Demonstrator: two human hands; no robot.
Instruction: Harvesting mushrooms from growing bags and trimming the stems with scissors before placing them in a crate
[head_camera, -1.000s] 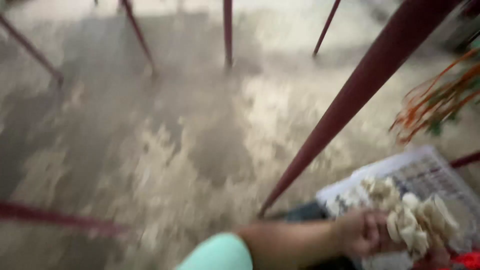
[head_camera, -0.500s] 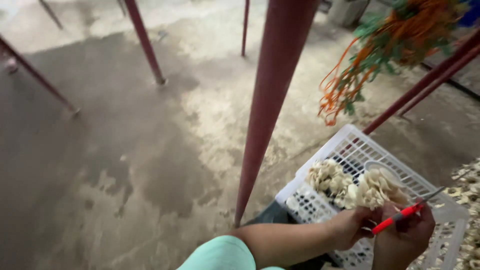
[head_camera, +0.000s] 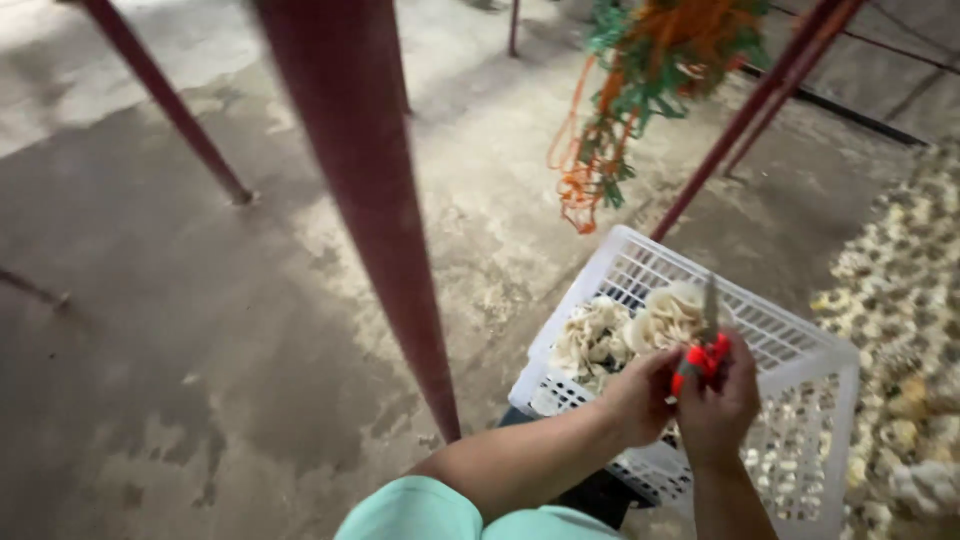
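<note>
Both hands meet over the near side of a white plastic crate (head_camera: 690, 400) that sits on the concrete floor (head_camera: 200, 330), close to the foot of a slanting red metal post (head_camera: 370, 210). The right hand (head_camera: 718, 410) is curled around a small cutting tool with red handles (head_camera: 703, 358), its thin grey blade pointing up and away over the crate. The left hand (head_camera: 640, 395) is closed up against it, fingers bent toward the tool's handles; whether it pinches a mushroom stem or only steadies the tool cannot be told, since the picture is soft there.

Pale oyster mushrooms (head_camera: 630, 325) lie heaped in the crate's far left corner, just beyond the hands. More pale clusters (head_camera: 900, 330) crowd the right edge of the view, too blurred to sort out. A tangle of orange and green netting (head_camera: 650, 90) hangs above the crate.

The plainest risk, as I judge it, is the blade: the left fingers sit touching the tool, so a slip or a hurried cut could nick them. The mushrooms look brittle, and a hard squeeze or a drop over the crate wall could break the caps or send them onto the dirty floor. The crate looks light, so a knock from the forearm could tip it.
</note>
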